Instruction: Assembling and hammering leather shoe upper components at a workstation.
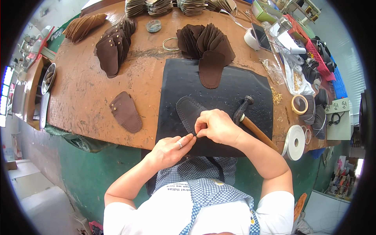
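Observation:
A dark leather piece with a stitched or punched edge and one rounded end lies on the black mat. Its near end is between my two hands. My left hand, with a ring on one finger, closes its fingertips on that near edge. Fingertips pinched, my right hand meets the left at the same spot; whatever is in the pinch is too small or hidden to make out. Right of my right hand, a hammer rests on the mat, its wooden handle pointing toward me.
One brown leather piece with metal studs lies to the left. Farther back are a studded brown stack, a fanned brown stack and a small round tin. Tape rolls and gold-coloured bits sit at the right.

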Available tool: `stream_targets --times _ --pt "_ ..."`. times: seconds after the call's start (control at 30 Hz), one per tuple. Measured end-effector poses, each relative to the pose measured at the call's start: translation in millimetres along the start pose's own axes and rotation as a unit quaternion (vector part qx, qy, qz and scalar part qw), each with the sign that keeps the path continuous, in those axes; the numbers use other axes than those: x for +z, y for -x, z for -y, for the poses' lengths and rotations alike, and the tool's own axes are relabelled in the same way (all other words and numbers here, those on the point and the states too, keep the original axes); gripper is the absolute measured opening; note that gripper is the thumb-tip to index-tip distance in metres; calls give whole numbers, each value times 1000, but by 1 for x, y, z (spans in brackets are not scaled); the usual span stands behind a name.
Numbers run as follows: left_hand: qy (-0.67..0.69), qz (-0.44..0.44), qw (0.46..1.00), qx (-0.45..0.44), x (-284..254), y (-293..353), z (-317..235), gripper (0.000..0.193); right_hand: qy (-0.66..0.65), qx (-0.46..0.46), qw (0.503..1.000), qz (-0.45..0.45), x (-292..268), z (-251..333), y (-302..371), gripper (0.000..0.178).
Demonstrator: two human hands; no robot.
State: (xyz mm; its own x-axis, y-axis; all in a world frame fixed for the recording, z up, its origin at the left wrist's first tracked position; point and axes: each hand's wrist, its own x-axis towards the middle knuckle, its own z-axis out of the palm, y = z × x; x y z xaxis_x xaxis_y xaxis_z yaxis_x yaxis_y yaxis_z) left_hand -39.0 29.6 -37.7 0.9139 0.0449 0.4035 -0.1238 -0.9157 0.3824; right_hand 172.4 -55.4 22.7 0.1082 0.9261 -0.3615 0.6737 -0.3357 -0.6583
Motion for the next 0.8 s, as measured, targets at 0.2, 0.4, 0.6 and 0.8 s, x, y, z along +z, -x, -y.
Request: stream_targets --times 0.2,0.4,0.6,0.8 --pt "0 8 1000 16 -4 -1 1 46 9 19 999 45 -7 2 -6 14" --pt "20 -15 994 -107 -8 -10 -15 59 -240 -100 954 -146 15 -20 34 16" --pt "-14 89 995 -42 -15 -1 -28 49 -182 -48 896 -402 6 -41 88 9" --pt "73 -40 995 50 -23 -4 -47 33 -177 42 873 -453 -4 -83 122 8"
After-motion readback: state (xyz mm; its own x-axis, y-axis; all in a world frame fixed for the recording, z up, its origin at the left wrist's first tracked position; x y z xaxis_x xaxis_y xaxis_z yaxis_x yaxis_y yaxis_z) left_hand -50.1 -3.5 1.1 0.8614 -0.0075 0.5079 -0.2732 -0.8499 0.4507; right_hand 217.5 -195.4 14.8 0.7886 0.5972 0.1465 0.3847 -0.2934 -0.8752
